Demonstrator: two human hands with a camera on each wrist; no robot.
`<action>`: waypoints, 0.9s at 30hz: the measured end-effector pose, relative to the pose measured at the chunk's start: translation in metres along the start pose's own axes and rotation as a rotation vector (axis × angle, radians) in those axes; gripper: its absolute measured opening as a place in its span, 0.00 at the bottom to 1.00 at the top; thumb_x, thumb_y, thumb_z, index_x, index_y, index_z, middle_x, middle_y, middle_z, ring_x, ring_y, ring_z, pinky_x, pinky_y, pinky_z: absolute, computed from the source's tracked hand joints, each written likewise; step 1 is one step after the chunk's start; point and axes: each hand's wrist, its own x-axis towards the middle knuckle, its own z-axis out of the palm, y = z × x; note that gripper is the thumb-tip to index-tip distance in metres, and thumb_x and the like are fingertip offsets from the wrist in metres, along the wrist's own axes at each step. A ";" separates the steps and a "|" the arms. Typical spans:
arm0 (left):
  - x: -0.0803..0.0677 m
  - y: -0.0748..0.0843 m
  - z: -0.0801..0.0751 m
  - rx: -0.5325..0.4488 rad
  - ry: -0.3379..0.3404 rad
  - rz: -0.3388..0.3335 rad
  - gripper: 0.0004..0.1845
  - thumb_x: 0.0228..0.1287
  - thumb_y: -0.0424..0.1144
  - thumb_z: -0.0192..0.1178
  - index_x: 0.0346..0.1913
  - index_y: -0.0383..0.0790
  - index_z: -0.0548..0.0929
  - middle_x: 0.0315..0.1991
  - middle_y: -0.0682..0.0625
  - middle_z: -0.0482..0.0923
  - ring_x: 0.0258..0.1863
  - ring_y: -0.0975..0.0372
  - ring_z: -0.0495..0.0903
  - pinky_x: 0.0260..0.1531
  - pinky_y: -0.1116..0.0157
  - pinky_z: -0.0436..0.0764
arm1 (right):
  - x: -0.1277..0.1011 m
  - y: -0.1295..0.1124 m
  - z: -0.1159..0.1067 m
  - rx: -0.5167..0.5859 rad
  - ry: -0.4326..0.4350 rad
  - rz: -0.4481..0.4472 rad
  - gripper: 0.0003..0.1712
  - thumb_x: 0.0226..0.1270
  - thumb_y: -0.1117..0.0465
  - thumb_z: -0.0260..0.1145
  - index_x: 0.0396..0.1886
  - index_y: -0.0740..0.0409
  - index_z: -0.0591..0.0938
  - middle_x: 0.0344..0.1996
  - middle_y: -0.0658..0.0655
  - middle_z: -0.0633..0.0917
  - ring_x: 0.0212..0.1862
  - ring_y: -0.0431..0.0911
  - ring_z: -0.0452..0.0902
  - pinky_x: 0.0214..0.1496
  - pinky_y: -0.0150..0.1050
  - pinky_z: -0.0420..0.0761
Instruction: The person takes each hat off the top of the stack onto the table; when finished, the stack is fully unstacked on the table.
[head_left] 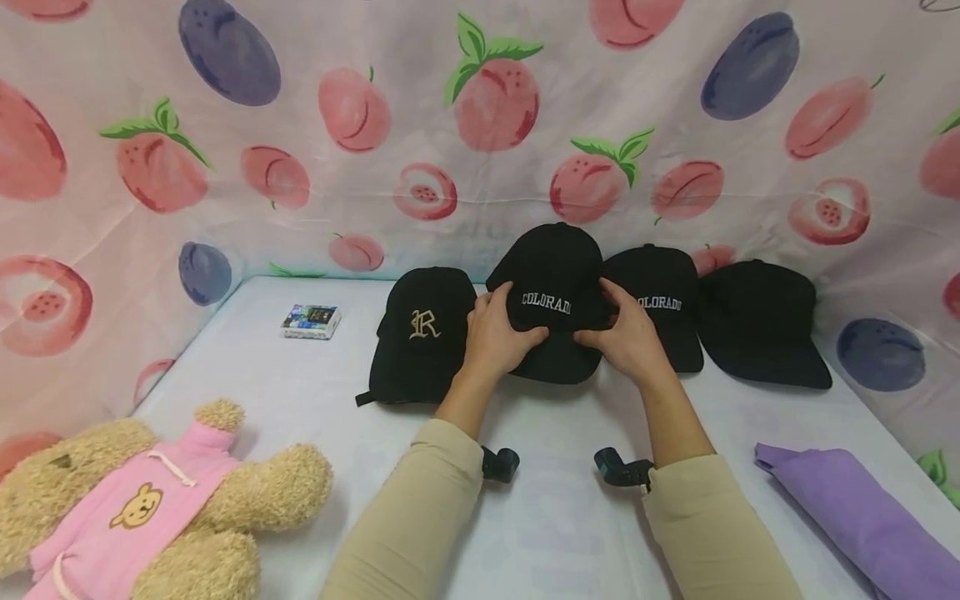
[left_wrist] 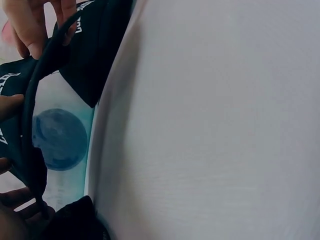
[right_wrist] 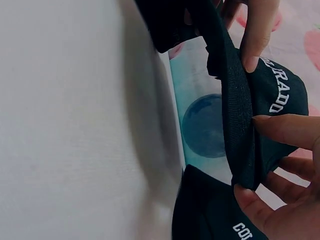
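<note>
Teddy bear [head_left: 150, 508] lies on white table [head_left: 315, 400] before fruit-print cloth [head_left: 480, 125].

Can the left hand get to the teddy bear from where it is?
Probably yes, but not right away. The left hand is gripping the Colorado cap together with the right hand. The teddy bear lies on that side of the table, with nothing between, so it would need to let go first.

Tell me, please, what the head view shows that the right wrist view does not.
Only the head view shows the left hand, the R cap, the plain black cap, the teddy bear, the purple cloth and the small box. Only the right wrist view shows the brim edge-on. Both show the right hand gripping the held COLORADO cap and the second COLORADO cap.
</note>
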 end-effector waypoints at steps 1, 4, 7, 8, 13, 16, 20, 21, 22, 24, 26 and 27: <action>0.000 -0.001 0.000 -0.005 -0.004 -0.003 0.47 0.62 0.48 0.73 0.80 0.48 0.62 0.77 0.38 0.61 0.73 0.43 0.63 0.71 0.47 0.70 | 0.001 0.001 0.000 0.001 -0.002 0.000 0.55 0.63 0.61 0.74 0.84 0.56 0.53 0.79 0.69 0.62 0.73 0.68 0.65 0.75 0.62 0.66; 0.001 -0.003 0.001 -0.025 -0.017 -0.007 0.46 0.62 0.48 0.73 0.81 0.48 0.62 0.77 0.38 0.60 0.73 0.43 0.63 0.71 0.46 0.70 | 0.002 0.003 0.001 0.003 -0.006 0.001 0.56 0.63 0.61 0.74 0.84 0.56 0.53 0.79 0.69 0.62 0.73 0.68 0.65 0.75 0.62 0.65; 0.001 -0.005 0.003 -0.051 -0.032 -0.008 0.46 0.63 0.47 0.72 0.81 0.48 0.62 0.78 0.38 0.59 0.73 0.43 0.62 0.71 0.46 0.69 | 0.003 0.005 0.002 0.002 -0.011 0.002 0.56 0.63 0.62 0.74 0.84 0.57 0.53 0.79 0.70 0.62 0.73 0.69 0.65 0.75 0.62 0.65; 0.001 -0.007 0.004 -0.057 -0.036 -0.008 0.46 0.63 0.47 0.72 0.81 0.48 0.62 0.78 0.38 0.59 0.73 0.43 0.62 0.71 0.46 0.69 | 0.003 0.005 0.003 -0.002 -0.011 0.001 0.56 0.62 0.62 0.74 0.84 0.57 0.53 0.79 0.70 0.62 0.73 0.69 0.65 0.75 0.62 0.65; 0.000 -0.014 0.007 -0.087 -0.066 -0.034 0.45 0.64 0.46 0.72 0.81 0.48 0.61 0.79 0.39 0.58 0.76 0.43 0.60 0.72 0.45 0.67 | 0.005 0.007 0.005 -0.029 -0.020 0.003 0.56 0.63 0.63 0.73 0.84 0.58 0.53 0.78 0.70 0.62 0.73 0.69 0.65 0.75 0.62 0.66; -0.001 -0.017 0.008 -0.095 -0.069 -0.043 0.46 0.64 0.45 0.72 0.81 0.48 0.61 0.79 0.39 0.57 0.76 0.43 0.60 0.73 0.45 0.67 | 0.006 0.007 0.006 -0.039 -0.027 0.001 0.55 0.63 0.63 0.73 0.84 0.59 0.52 0.79 0.70 0.62 0.73 0.69 0.65 0.76 0.61 0.66; 0.000 -0.018 0.008 -0.086 -0.056 -0.044 0.46 0.63 0.45 0.73 0.81 0.48 0.61 0.79 0.38 0.58 0.76 0.42 0.60 0.72 0.45 0.67 | 0.010 0.009 0.008 -0.048 -0.038 -0.011 0.55 0.63 0.64 0.72 0.84 0.59 0.52 0.79 0.70 0.61 0.73 0.69 0.64 0.76 0.62 0.65; 0.000 -0.017 0.008 -0.080 -0.051 -0.048 0.46 0.63 0.45 0.73 0.81 0.48 0.61 0.79 0.38 0.58 0.76 0.42 0.60 0.72 0.45 0.68 | 0.011 0.009 0.009 -0.049 -0.043 -0.013 0.55 0.63 0.64 0.72 0.84 0.59 0.52 0.79 0.70 0.61 0.73 0.69 0.64 0.76 0.62 0.65; 0.000 -0.017 0.008 -0.074 -0.046 -0.053 0.46 0.63 0.44 0.73 0.81 0.49 0.61 0.79 0.38 0.58 0.76 0.42 0.60 0.72 0.45 0.68 | 0.012 0.010 0.010 -0.049 -0.048 -0.015 0.55 0.63 0.64 0.72 0.84 0.59 0.52 0.79 0.70 0.61 0.74 0.69 0.64 0.76 0.62 0.65; -0.001 -0.017 0.008 -0.062 -0.032 -0.067 0.46 0.63 0.44 0.73 0.81 0.49 0.62 0.78 0.38 0.58 0.75 0.42 0.61 0.72 0.46 0.69 | 0.014 0.012 0.012 -0.047 -0.059 -0.017 0.54 0.64 0.64 0.71 0.84 0.59 0.52 0.79 0.70 0.60 0.74 0.69 0.64 0.76 0.62 0.65; -0.001 -0.016 0.008 -0.051 -0.016 -0.081 0.45 0.63 0.44 0.73 0.80 0.49 0.62 0.78 0.39 0.59 0.75 0.43 0.62 0.71 0.47 0.69 | 0.017 0.013 0.014 -0.041 -0.067 -0.017 0.54 0.64 0.64 0.71 0.84 0.59 0.52 0.79 0.70 0.60 0.74 0.70 0.63 0.76 0.62 0.65; -0.001 -0.016 0.007 -0.048 -0.006 -0.089 0.45 0.63 0.44 0.73 0.80 0.49 0.62 0.78 0.39 0.59 0.74 0.43 0.62 0.71 0.47 0.70 | 0.018 0.013 0.016 -0.040 -0.070 -0.018 0.54 0.64 0.65 0.71 0.84 0.59 0.52 0.79 0.70 0.60 0.74 0.70 0.63 0.76 0.62 0.66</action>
